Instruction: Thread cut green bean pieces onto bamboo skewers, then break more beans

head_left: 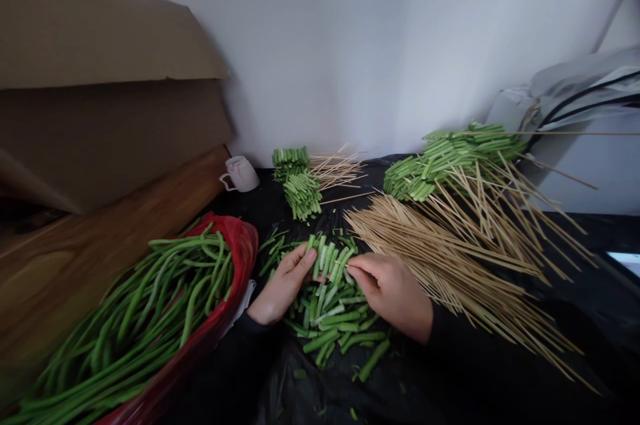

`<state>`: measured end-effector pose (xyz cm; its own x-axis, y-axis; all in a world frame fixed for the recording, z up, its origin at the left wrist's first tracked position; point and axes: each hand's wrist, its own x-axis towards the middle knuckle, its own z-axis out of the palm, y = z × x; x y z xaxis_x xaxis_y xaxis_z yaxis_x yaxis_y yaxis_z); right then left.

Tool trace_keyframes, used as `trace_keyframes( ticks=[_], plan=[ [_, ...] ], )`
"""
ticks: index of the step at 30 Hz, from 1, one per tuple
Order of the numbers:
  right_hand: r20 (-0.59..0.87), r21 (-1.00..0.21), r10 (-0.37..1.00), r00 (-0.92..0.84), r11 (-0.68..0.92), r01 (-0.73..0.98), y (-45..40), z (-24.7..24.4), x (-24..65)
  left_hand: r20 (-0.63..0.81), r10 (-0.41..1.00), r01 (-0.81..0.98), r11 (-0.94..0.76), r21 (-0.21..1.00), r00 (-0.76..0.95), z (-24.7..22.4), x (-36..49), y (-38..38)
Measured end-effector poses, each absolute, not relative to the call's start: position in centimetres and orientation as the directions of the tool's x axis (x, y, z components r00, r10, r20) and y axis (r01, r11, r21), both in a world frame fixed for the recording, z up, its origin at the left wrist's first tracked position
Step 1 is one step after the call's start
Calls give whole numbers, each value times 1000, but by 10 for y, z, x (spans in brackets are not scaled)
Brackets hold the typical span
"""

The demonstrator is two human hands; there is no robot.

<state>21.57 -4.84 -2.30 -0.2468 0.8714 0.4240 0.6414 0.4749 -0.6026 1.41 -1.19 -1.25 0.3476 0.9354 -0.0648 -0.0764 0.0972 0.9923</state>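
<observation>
Green bean pieces (327, 259), side by side between my two hands.
From the head view, my left hand (287, 276) is clamped on the left end of this row, thumb laid over it; my right hand (393, 293) has thumb and forefinger pinched together at the right end, on what looks like a thin skewer (347, 264), mostly hidden. The pieces point away from me, leaning a little rightward, while the skewer seems to run crosswise, so I judge that the angle between them matters most. My right hand is nearer the skewer's visible end. Loose cut beans (345, 328) lie just below the row, towards me; the heap of bare skewers (435, 255) spreads beside my right hand, slanting down to the right.
</observation>
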Motion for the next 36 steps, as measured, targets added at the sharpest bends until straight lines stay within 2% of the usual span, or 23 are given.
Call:
trace_keyframes(
  ticks=[3, 9, 12, 21, 30, 36],
  plan=[
    [437, -575, 863, -253, 484, 659, -48, -23, 217, -71, 956, -81, 98, 992, 285, -11, 15, -11],
    [465, -472, 853, -236, 464, 749, -45, -24, 222, -73, 996, -189, 82, 979, 52, -8, 10, -7],
    [467, -396, 846, -256, 459, 795, -45, -21, 224, -52, 997, -219, 63, 974, 57, -8, 8, -7],
    [475, -121, 814, -334, 436, 892, -42, -10, 233, -30, 999, -144, 32, 989, 18, -7, 11, -7],
    [474, -42, 813, -339, 406, 913, -41, 4, 244, -42, 999, -216, 45, 975, 19, -3, 9, -8],
    [531, 168, 756, -384, 350, 922, -16, 39, 263, -43, 999, -195, 43, 980, 2, -2, 7, -9]
  ],
)
